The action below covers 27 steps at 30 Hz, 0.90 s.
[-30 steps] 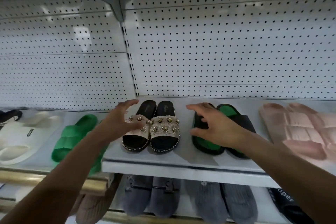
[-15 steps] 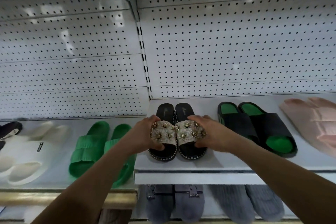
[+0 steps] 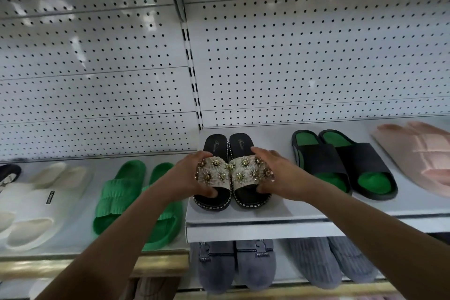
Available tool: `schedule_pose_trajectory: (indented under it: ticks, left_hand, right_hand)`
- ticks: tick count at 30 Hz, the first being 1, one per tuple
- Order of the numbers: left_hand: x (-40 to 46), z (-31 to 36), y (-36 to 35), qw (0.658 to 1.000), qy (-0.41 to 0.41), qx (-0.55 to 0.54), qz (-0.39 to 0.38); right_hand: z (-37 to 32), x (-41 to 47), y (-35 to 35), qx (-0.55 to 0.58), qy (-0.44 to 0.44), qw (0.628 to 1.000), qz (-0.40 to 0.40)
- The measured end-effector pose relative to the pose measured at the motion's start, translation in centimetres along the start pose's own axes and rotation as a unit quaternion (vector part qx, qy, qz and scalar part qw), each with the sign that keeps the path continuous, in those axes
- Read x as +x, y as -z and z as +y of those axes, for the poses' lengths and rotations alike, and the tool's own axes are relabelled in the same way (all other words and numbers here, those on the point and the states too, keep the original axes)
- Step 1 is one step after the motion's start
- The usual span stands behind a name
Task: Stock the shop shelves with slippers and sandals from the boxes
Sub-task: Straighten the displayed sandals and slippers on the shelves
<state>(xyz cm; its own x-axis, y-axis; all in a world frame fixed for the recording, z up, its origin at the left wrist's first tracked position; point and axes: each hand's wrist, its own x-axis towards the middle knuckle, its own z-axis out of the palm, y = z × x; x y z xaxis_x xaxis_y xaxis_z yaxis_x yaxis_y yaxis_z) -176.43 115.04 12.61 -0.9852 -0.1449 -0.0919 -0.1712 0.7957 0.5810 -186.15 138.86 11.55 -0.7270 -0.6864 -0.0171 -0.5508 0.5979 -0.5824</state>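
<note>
Head view, looking at a white metal shelf [image 3: 304, 212] backed by white pegboard panels [image 3: 304, 56].

Task item: pair of black-soled sandals with beige straps studded with gold flower ornaments [image 3: 233, 173]. I see them sitting side by side, touching, at the left end of the shelf, heels toward the pegboard, toes near the front edge.

Left hand [image 3: 190, 178]: curled round the outer edge of the left sandal's strap, thumb tucked at the toe opening, fingers over the top of the strap. Right hand [image 3: 277, 178]: mirrored on the right sandal, fingers curved over the strap's far edge, thumb under it at the toe opening. Both hands are clamped on the pair, pressing the two sandals together. I cannot tell whether the soles are lifted or resting fully on the shelf.

Neighbours on the same shelf: a pair of black slides with green footbeds [image 3: 345, 165] near the right hand but apart from it; a pair of pale pink quilted slides [image 3: 418, 156] further right, partly cut off by the frame.

Lower adjoining shelf to the left: green ribbed foam slides [image 3: 121, 192]; cream white foam slides [image 3: 36, 207].

Shelf below: grey fabric slippers with metal buckles [image 3: 236, 263]; grey ribbed knit slippers [image 3: 328, 260] beside them.
</note>
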Motion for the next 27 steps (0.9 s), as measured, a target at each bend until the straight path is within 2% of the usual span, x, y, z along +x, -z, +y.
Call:
schedule_pose_trajectory:
  ticks: [2,6,8,10,12,16,21,24,27]
  left_hand:
    - [-0.2,0.8,0.1,1.000,-0.002,0.007,-0.006]
    - [-0.4,4.9,-0.4,0.995,-0.057,0.003,0.081]
    - [0.0,7.5,-1.6,0.990,-0.100,-0.006,0.096]
    - [0.8,10.4,-3.2,0.987,-0.140,-0.016,0.075]
    - [2.0,13.3,-5.1,0.986,-0.162,-0.022,0.030]
    - [5.6,17.6,-9.0,0.987,-0.151,-0.001,-0.053]
    - [9.2,19.1,-11.8,0.990,-0.104,0.047,-0.084]
    - [9.7,19.5,-12.2,0.991,-0.096,0.056,-0.072]
    - [9.2,19.6,-12.2,0.992,-0.104,0.051,-0.059]
  right_hand:
    - [0.2,-0.5,0.1,-0.015,0.005,1.000,0.002]
    - [0.6,-2.1,1.7,-0.082,0.042,0.995,0.025]
    - [1.9,-3.0,3.6,-0.091,0.044,0.993,0.057]
    - [4.1,-4.1,6.2,-0.102,0.030,0.990,0.096]
    - [6.8,-5.4,8.8,-0.132,-0.024,0.985,0.111]
    - [11.3,-6.9,11.9,-0.169,-0.116,0.976,0.076]
    - [13.9,-7.2,12.5,-0.136,-0.128,0.982,0.036]
    - [14.6,-7.2,12.8,-0.085,-0.113,0.989,0.032]
    - [15.3,-7.6,13.0,-0.083,-0.094,0.992,0.022]
